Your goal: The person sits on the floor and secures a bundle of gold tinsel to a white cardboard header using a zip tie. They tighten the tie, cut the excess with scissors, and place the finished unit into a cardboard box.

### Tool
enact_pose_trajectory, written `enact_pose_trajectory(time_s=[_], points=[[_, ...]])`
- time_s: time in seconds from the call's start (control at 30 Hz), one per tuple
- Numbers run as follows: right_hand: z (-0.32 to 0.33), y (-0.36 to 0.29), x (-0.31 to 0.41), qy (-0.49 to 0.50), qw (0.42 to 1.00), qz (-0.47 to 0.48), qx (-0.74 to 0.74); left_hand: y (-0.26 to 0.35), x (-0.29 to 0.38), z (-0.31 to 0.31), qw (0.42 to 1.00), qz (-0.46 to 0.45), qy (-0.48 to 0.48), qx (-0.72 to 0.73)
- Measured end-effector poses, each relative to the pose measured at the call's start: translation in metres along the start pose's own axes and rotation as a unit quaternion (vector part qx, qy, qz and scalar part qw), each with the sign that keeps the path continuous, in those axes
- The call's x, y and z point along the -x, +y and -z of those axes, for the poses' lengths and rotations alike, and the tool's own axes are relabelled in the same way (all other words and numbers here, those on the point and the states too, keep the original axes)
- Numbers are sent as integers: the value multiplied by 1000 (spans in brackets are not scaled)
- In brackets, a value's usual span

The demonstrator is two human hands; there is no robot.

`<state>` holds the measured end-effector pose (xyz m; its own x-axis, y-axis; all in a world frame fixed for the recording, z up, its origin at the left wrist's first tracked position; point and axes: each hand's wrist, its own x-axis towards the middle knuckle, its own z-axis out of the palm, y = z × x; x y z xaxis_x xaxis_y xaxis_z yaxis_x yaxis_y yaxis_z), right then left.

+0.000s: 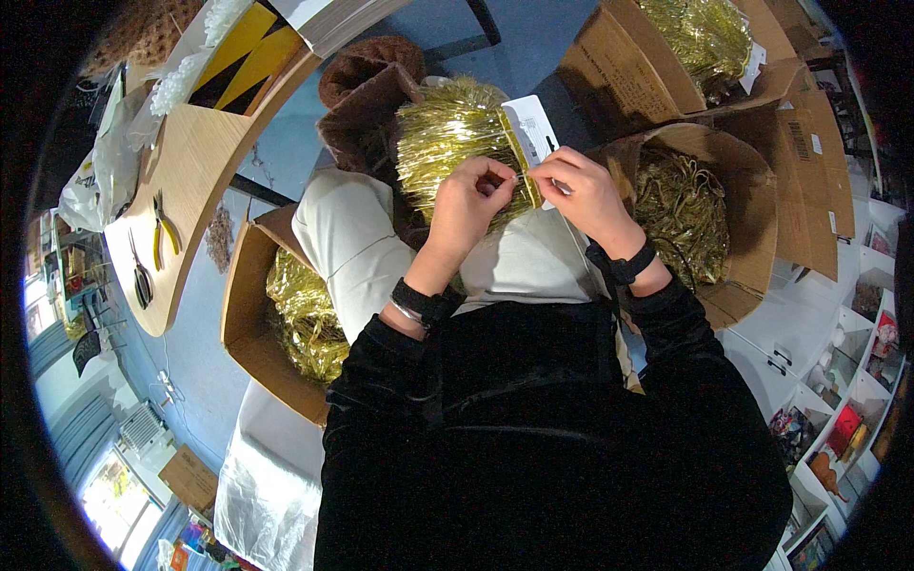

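Note:
A bundle of gold tinsel fringe lies across my lap on light trousers. A white header card with a hang slot and small print sits along its gold edge band. My left hand, at the tinsel's near side, pinches thumb and forefinger together on a fine pale strand. Right at the card's near end, my right hand pinches the same area of strand a short gap away. A thin pale cord trails below my right hand. Exactly how the strand passes through the band is too small to tell.
Cardboard boxes with gold tinsel stand to the left and right; another box is at far right. Yellow-handled pliers and black-handled long-nose pliers lie on the wooden table. White shelving stands right.

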<state>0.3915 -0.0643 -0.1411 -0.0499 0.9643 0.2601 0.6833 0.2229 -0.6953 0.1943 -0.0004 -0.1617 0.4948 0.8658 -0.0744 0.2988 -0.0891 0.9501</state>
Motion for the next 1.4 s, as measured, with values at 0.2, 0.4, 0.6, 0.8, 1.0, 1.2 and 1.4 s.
enact_pose_trajectory(time_s=[0.2,0.4,0.6,0.8,1.0,1.2,1.4], points=[[-1,-1,1,10,1000,-16,-16,0,-1,0,1000,20,-7,1],[-2,1,1,9,1000,2,-6,1,-1,1,1000,7,-13,1],[-3,-3,-1,6,1000,24,6,4,-2,-1,1000,-11,-8,-3],[-2,-6,-3,8,1000,11,19,11,1,7,999,33,-5,-14],[-2,-9,-7,-7,1000,-7,1,15,-1,11,995,77,-59,13],[-5,-7,-16,-33,999,1,-21,16,-1,12,988,129,-80,28],[-8,-4,-17,-70,995,-39,-64,15,2,13,974,179,-117,78]])
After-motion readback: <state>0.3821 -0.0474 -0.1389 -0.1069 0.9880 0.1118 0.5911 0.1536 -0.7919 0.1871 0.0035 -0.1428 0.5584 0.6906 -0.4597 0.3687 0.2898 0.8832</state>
